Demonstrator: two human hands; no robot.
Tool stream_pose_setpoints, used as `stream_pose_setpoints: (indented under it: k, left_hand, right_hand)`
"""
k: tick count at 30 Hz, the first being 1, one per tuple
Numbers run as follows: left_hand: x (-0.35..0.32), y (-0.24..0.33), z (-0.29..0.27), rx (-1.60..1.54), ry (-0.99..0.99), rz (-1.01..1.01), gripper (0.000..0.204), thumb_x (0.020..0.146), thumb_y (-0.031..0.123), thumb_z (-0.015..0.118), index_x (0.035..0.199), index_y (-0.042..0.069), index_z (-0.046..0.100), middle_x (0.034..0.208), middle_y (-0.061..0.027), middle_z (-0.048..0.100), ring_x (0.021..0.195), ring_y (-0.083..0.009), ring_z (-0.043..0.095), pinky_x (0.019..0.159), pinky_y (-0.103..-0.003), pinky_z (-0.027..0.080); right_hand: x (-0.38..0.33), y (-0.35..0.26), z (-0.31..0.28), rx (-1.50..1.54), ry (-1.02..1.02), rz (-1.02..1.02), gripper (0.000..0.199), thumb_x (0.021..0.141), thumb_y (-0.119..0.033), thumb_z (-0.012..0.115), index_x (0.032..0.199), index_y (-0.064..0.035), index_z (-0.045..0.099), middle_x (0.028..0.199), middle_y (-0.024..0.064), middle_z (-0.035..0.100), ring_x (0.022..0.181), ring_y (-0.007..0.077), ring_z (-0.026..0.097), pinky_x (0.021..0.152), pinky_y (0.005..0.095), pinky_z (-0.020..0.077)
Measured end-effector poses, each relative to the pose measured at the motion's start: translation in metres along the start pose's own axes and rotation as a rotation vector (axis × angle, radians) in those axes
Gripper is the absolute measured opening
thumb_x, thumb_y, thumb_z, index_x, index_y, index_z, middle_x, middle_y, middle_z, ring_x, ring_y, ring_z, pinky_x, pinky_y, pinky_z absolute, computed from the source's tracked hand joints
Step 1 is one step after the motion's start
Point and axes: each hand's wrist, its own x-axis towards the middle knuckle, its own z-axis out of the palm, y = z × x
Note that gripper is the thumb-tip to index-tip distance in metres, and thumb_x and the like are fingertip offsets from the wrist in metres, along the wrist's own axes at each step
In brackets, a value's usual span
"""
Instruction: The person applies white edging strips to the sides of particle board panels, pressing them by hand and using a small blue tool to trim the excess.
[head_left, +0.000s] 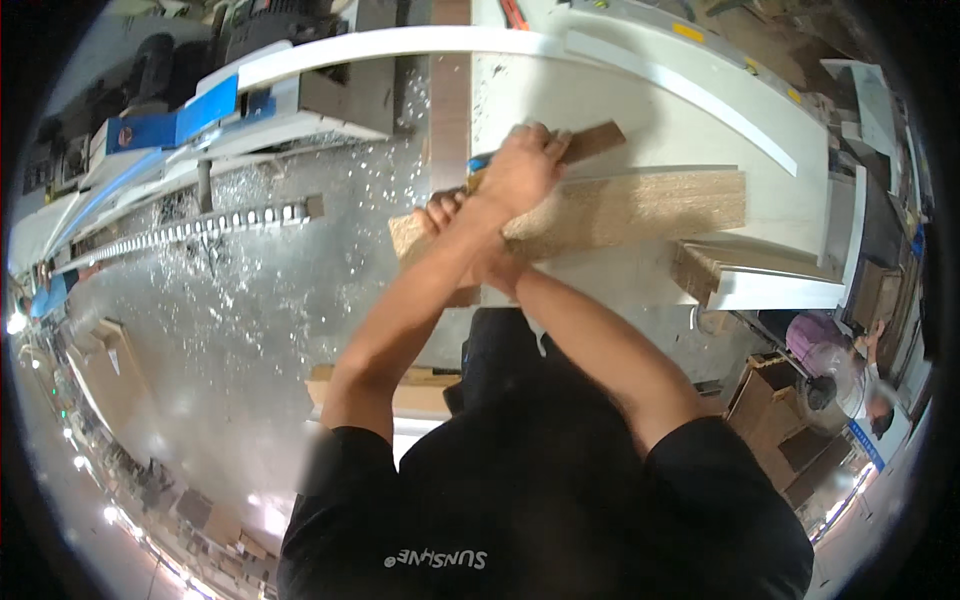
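My forearms cross, the left one over the right. My left hand (522, 168) is closed round a flat, dark brown bar (602, 142) that juts out to the right; a small blue part (476, 165) shows at the hand's left side. Whether the two are one tool I cannot tell. Beneath lies a long piece of particleboard (635, 212), with a rough, light brown face. My right hand (492, 262) grips it near its left end, fingers curled over the far side. The left forearm partly hides the right hand.
The board rests on a pale worktable (800, 200). A long curved-looking white strip (400, 42) crosses its far side, near a red tool (513, 14). White-edged panels (770, 290) stand at right. Shavings litter the floor (230, 320). A person (850, 375) works at far right.
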Motion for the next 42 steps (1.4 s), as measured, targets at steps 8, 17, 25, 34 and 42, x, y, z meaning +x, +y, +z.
stream_pose_setpoints:
  k: [8,17,25,34,42]
  left_hand:
    - [0.039,-0.020,0.008,0.276,-0.300,-0.277,0.058,0.099,0.039,0.080,0.140,0.002,0.063,0.128,-0.0190,0.073,0.127,-0.0357,0.071,0.110,-0.050,0.056]
    - [-0.013,-0.061,-0.046,0.060,-0.086,-0.330,0.042,0.106,0.031,0.063,0.140,0.005,0.057,0.116,-0.0231,0.076,0.101,-0.0440,0.077,0.086,-0.056,0.063]
    - [-0.325,-0.090,0.002,-0.600,0.580,-0.790,0.054,0.118,0.046,0.045,0.145,0.003,0.063,0.102,-0.0161,0.069,0.095,-0.0273,0.066,0.089,-0.041,0.053]
    - [-0.352,-0.024,0.104,-0.973,0.707,-0.840,0.053,0.120,0.043,0.043,0.149,0.004,0.064,0.131,-0.0186,0.072,0.115,-0.0352,0.069,0.105,-0.043,0.052]
    - [-0.360,-0.038,0.122,-0.969,0.715,-0.781,0.051,0.119,0.043,0.045,0.140,0.001,0.067,0.114,-0.0191,0.069,0.111,-0.0377,0.066,0.103,-0.043,0.050]
  right_hand:
    - [-0.019,0.010,0.011,0.308,0.438,-0.015,0.083,0.087,-0.040,0.073,0.155,0.0027,0.051,0.141,0.0214,0.062,0.136,0.0384,0.058,0.122,0.0553,0.0404]
    - [-0.008,0.013,-0.022,0.146,0.222,-0.140,0.107,0.063,-0.058,0.092,0.144,0.0048,0.060,0.147,0.0234,0.061,0.146,0.0410,0.051,0.129,0.0573,0.0309]
    - [0.003,-0.008,-0.024,0.071,-0.026,0.019,0.131,0.062,-0.058,0.095,0.162,0.0008,0.033,0.154,0.0227,0.048,0.146,0.0396,0.044,0.130,0.0588,0.0256]
    - [0.004,-0.012,-0.022,-0.122,0.048,0.010,0.134,0.059,-0.057,0.098,0.162,-0.0015,0.034,0.150,0.0193,0.049,0.139,0.0402,0.048,0.119,0.0584,0.0366]
    - [0.006,-0.012,-0.016,-0.099,0.094,-0.041,0.132,0.057,-0.053,0.100,0.161,-0.0010,0.037,0.148,0.0204,0.049,0.136,0.0418,0.049,0.115,0.0571,0.0395]
